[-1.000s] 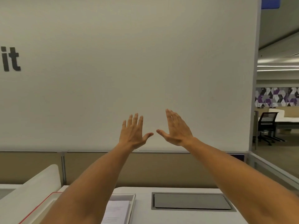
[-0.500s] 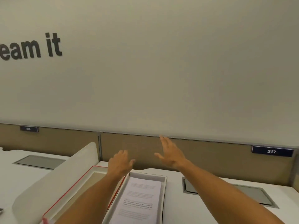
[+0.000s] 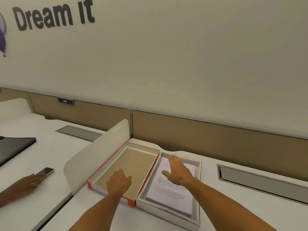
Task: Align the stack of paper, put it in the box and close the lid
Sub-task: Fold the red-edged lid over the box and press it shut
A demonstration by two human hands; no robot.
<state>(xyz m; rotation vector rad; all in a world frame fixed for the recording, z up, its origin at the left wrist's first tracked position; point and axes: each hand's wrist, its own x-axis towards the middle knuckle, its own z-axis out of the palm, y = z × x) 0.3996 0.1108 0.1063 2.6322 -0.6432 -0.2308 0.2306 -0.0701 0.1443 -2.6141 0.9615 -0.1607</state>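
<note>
A white box lies on the desk with a stack of printed paper inside it. Its red-edged lid lies upside down just left of the box, touching it, brown inside facing up. My left hand hovers over the lid's near part, fingers loosely curled and holding nothing. Over the far half of the paper stack is my right hand, fingers spread, empty.
A curved white divider stands left of the lid. Beyond it another person's hand rests by a phone, with a dark folder further back. A grey cable hatch is set in the desk at right.
The view has dropped from the wall to the desk. Both hands have come down from in front of the wall, the left over the lid and the right over the paper.
</note>
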